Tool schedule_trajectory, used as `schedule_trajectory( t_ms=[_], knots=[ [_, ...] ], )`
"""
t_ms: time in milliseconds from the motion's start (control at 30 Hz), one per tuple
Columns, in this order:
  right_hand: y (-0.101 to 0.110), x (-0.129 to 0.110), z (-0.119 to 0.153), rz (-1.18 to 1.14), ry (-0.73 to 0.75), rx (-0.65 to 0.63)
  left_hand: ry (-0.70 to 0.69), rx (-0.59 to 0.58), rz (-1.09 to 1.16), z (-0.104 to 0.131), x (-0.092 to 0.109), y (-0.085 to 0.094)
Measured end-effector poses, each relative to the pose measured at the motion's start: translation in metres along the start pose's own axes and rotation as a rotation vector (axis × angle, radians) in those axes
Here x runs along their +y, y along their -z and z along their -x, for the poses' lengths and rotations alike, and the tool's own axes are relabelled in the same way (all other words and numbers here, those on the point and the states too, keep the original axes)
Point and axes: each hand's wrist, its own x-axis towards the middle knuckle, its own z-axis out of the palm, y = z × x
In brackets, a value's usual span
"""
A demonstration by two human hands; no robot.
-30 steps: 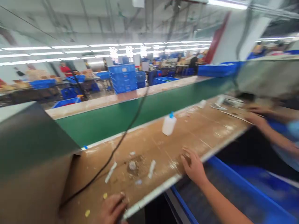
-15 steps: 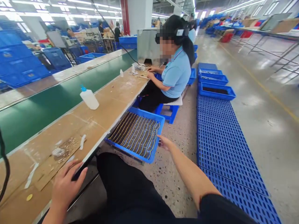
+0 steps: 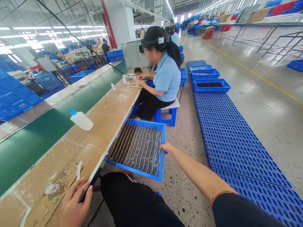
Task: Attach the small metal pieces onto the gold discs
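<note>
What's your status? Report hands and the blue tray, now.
Right hand on the blue tray rim, grip unclear. Left hand resting at the workbench edge. Tray full of small parts, on the floor. Co-worker seated beyond, apart.

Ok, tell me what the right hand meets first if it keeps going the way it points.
The right hand is already at the blue tray rim; going on, it likely meets that rim.

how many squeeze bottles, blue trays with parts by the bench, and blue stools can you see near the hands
squeeze bottles: 2, a large one and a small one on the bench
blue trays with parts: 1, the tray that the right hand grips by its rim
blue stools: 1, the stool under the co-worker
total: 4
The left hand rests on the bench edge.
</note>
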Motion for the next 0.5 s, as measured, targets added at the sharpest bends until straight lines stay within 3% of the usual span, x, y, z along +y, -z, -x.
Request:
schedule_trajectory(
  t_ms=[300,500],
  knots=[
    [0.065,0.054,0.02,-0.069,-0.022,0.105,-0.014,0.013,0.095,-0.019,-0.008,-0.023],
    [0.12,0.114,0.069,-0.203,-0.062,0.199,-0.027,0.012,0.097,-0.035,-0.014,-0.046]
  ],
)
